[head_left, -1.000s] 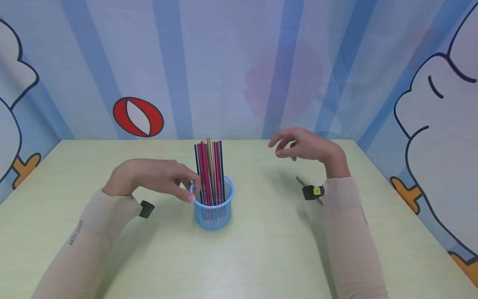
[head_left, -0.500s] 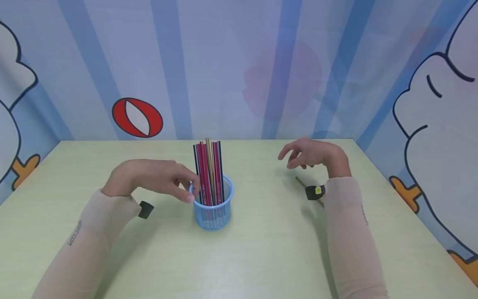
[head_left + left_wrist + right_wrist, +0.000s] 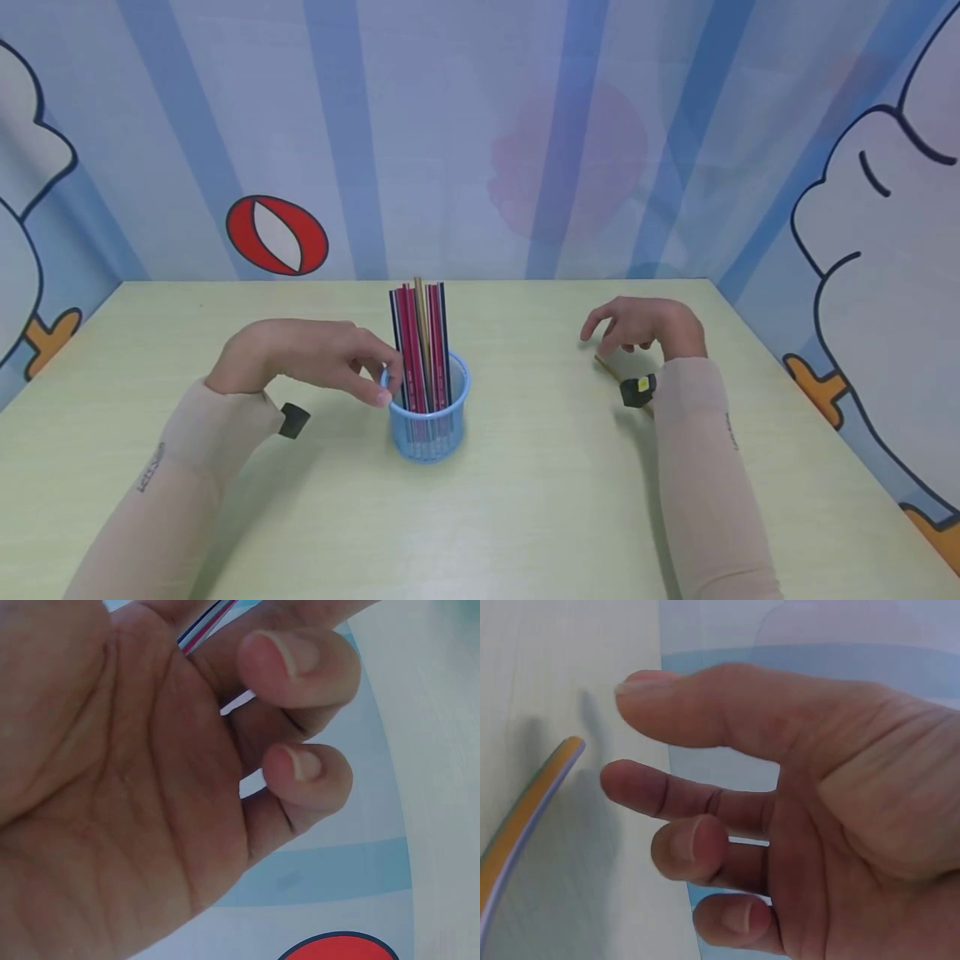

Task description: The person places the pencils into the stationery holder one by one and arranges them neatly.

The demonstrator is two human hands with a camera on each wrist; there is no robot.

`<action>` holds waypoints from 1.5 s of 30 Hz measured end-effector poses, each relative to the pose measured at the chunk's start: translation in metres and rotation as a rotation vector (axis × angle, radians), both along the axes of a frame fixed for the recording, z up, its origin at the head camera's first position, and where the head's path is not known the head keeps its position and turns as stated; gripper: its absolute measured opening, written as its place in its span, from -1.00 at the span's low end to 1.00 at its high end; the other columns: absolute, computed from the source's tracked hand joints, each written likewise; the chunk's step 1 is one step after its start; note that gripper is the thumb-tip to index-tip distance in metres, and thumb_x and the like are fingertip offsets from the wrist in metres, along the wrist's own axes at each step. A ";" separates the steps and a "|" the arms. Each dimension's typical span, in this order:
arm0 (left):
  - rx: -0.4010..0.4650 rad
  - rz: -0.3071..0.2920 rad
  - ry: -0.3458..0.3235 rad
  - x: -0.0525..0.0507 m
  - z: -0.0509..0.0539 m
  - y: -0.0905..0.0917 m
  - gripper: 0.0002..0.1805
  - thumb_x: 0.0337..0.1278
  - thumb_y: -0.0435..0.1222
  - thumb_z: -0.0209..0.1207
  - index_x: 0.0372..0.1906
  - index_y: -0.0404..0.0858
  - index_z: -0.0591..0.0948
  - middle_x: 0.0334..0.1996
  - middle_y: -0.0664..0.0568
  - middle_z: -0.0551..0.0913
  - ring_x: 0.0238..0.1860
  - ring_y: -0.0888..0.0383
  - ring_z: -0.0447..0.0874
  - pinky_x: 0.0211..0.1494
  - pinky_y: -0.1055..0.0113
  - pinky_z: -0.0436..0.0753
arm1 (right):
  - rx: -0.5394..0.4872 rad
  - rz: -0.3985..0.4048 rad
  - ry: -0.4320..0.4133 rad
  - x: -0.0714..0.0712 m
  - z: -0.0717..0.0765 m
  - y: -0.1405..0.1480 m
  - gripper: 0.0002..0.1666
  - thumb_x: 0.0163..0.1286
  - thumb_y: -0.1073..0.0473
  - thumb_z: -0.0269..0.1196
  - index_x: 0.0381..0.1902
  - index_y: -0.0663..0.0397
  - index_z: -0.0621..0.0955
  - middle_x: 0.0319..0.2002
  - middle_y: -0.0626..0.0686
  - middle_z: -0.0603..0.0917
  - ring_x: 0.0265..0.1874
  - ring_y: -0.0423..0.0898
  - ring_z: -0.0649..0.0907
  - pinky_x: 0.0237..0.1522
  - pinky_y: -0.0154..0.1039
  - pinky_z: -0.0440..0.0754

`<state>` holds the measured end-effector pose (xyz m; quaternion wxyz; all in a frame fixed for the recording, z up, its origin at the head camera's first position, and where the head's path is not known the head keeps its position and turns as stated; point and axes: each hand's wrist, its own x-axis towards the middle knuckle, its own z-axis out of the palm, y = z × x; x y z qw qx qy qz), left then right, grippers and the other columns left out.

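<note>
In the head view my left hand (image 3: pixel 318 354) pinches the left rim of a light blue mesh cup (image 3: pixel 427 440) between thumb and fingers. A bundle of long thin sticks (image 3: pixel 411 354), dark blue, red and gold, stands upright in the cup. My right hand (image 3: pixel 636 323) hovers over a single gold stick (image 3: pixel 607 367) that lies on the table, partly hidden by the wrist camera. In the right wrist view, the thumb and index finger are apart, with the gold stick (image 3: pixel 532 806) beyond the fingertips. Only a sliver of the bundle shows in the left wrist view.
The pale yellow-green table (image 3: pixel 517 500) reaches back to a blue striped backdrop (image 3: pixel 457 150) with a printed red and white ball (image 3: pixel 277 235). Printed cartoon panels (image 3: pixel 885 250) flank both sides. A black camera (image 3: pixel 637 391) sits on the right wrist.
My right hand has come down and slightly to the right, nearer the gold stick on the table. The left hand, the cup and the bundle have stayed in place.
</note>
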<state>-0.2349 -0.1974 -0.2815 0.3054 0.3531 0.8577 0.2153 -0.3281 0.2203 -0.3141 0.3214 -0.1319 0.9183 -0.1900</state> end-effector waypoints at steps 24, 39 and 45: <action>-0.003 0.001 0.007 0.000 0.000 0.000 -0.89 0.33 -0.06 0.24 -0.20 0.02 0.61 -0.10 0.22 0.67 0.08 0.15 0.62 0.06 0.15 0.54 | 0.109 -0.112 0.009 0.001 -0.015 -0.010 -0.79 0.29 0.19 0.34 -0.14 -0.13 0.60 -0.35 0.03 0.43 -0.50 -0.08 0.36 -0.40 -0.17 0.30; -0.010 0.015 0.000 0.000 0.000 0.001 -0.89 0.34 -0.07 0.24 -0.19 0.01 0.61 -0.08 0.21 0.66 0.09 0.12 0.60 0.09 0.16 0.55 | 0.090 -0.086 0.021 0.001 -0.017 -0.018 -0.81 0.26 0.27 0.27 -0.18 -0.08 0.62 -0.52 -0.04 0.37 -0.60 -0.12 0.27 -0.48 -0.21 0.23; -0.013 0.020 -0.004 0.000 -0.001 0.001 -0.89 0.33 -0.08 0.24 -0.19 0.01 0.61 -0.06 0.20 0.66 0.10 0.12 0.60 0.10 0.15 0.54 | 0.050 -0.048 -0.004 -0.002 -0.017 -0.023 -0.78 0.27 0.26 0.28 -0.14 -0.09 0.63 -0.59 -0.06 0.33 -0.66 -0.16 0.20 -0.52 -0.22 0.19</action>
